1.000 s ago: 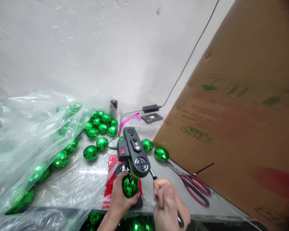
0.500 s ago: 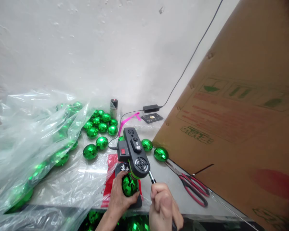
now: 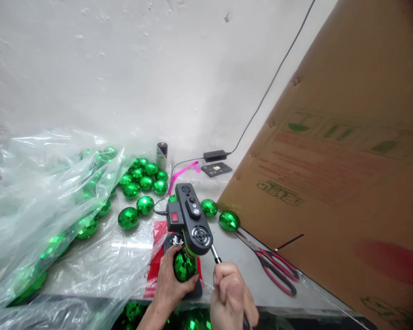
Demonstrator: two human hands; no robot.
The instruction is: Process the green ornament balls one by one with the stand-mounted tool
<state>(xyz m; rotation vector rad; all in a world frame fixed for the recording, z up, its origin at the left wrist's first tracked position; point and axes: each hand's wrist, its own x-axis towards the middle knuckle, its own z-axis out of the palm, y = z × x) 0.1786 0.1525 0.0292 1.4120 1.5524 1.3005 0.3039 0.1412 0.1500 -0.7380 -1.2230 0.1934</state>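
My left hand (image 3: 168, 277) is wrapped round a shiny green faceted ball (image 3: 185, 265), its thumb on the near right side and its fingers on the left. The ball sits under the head of a small black press-like machine (image 3: 193, 220) with a red switch and round vents. Where the ball's top meets the machine is hidden. To the right, my right hand (image 3: 232, 293) is closed in a fist round the handle of the machine's metal lever (image 3: 215, 254). Beneath the machine's black base lies a red sheet (image 3: 151, 279).
Several green balls (image 3: 146, 183) lie left of the machine, some under clear plastic (image 3: 72, 270). Red-handled scissors (image 3: 278, 270) rest beside a large cardboard box (image 3: 330, 160). Behind are a black power adapter (image 3: 215, 156), a dark phone-like slab (image 3: 216, 169), a pink ribbon (image 3: 184, 172) and a dark cylinder (image 3: 162, 153).
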